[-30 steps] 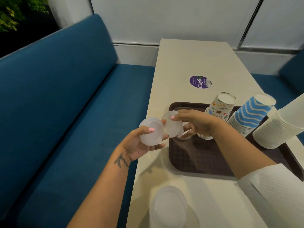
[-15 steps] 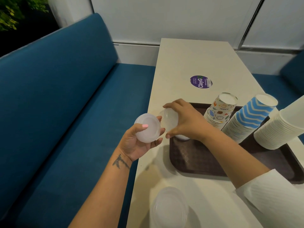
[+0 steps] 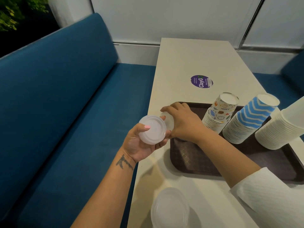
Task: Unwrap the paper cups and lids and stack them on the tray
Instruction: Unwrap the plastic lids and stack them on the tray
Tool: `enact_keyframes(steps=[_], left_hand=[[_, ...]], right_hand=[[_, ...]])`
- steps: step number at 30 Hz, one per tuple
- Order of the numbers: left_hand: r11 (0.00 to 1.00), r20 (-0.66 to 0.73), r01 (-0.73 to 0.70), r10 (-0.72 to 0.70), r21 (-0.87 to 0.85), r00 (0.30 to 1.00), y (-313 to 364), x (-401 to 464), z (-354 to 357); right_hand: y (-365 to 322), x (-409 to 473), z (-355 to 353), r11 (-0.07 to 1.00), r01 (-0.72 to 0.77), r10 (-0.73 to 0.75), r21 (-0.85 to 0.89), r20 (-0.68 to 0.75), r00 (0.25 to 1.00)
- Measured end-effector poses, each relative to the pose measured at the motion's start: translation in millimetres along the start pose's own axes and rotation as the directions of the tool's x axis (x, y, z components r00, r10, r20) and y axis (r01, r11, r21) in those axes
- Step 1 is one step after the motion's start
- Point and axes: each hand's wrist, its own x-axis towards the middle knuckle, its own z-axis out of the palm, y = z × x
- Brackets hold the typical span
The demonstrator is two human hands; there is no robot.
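Note:
My left hand [image 3: 139,145] grips a small stack of translucent plastic lids [image 3: 152,129] just left of the table edge. My right hand [image 3: 182,122] grips another lid [image 3: 168,120] right beside it, over the left end of the brown tray [image 3: 197,163]. On the tray stand three upside-down stacks of paper cups: a cartoon-print stack [image 3: 218,112], a blue zigzag stack [image 3: 248,119] and a plain white stack [image 3: 283,127]. A larger stack of clear lids [image 3: 170,208] sits on the table near the front edge.
The white table [image 3: 194,60] carries a round purple sticker [image 3: 201,81]. A blue padded bench [image 3: 65,104] runs along the left, another blue seat [image 3: 294,71] lies at the right. A plant [image 3: 13,12] shows at the top left.
My right hand has turned palm-down and moved slightly up and left with its lid, over the tray's left end. My left hand has tilted its lids more toward me.

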Motion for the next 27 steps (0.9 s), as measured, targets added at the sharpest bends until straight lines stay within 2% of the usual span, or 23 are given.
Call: enact_keyframes(steps=[3, 7, 11, 14, 18, 20, 24, 27], left_hand=[[0.997, 0.013, 0.035, -0.036, 0.065, 0.999, 2.7, 1.4, 3.6], [0.981, -0.016, 0.039, -0.037, 0.188, 0.999, 5.2, 2.8, 3.4], [0.955, -0.028, 0.073, -0.068, 0.287, 0.997, 5.0, 2.7, 4.7], [0.957, -0.028, 0.087, -0.083, 0.276, 0.996, 2.7, 2.1, 1.7], [0.980, 0.035, 0.049, -0.057, 0.192, 0.998, 1.9, -0.2, -0.6], [0.989, 0.033, 0.040, -0.045, 0.141, 0.998, 3.6, -0.7, -1.4], [0.994, -0.094, 0.022, -0.012, 0.111, 0.996, 3.6, 1.8, -4.0], [0.998, -0.174, -0.009, 0.020, 0.063, 0.985, -0.7, 2.0, -6.2]], right_hand=[[0.2, 0.8, 0.6, 1.000, 0.023, -0.022, -0.018, 0.023, 0.999], [6.4, 1.4, -2.8, 0.999, 0.023, -0.027, 0.042, 0.115, 0.993], [7.5, 2.6, -1.7, 0.998, 0.042, -0.037, -0.040, 0.119, 0.992], [9.5, 0.9, -0.6, 0.997, 0.043, -0.035, -0.065, 0.116, 0.993], [13.6, 0.4, -1.8, 0.996, -0.027, 0.015, 0.090, 0.129, 0.992], [18.6, 0.7, -3.9, 0.992, -0.075, 0.062, 0.105, 0.122, 0.991], [29.5, 4.1, -2.4, 0.985, -0.121, 0.144, -0.120, 0.206, 0.968], [34.7, 9.7, 4.0, 0.966, -0.125, 0.191, -0.227, 0.295, 0.936]])
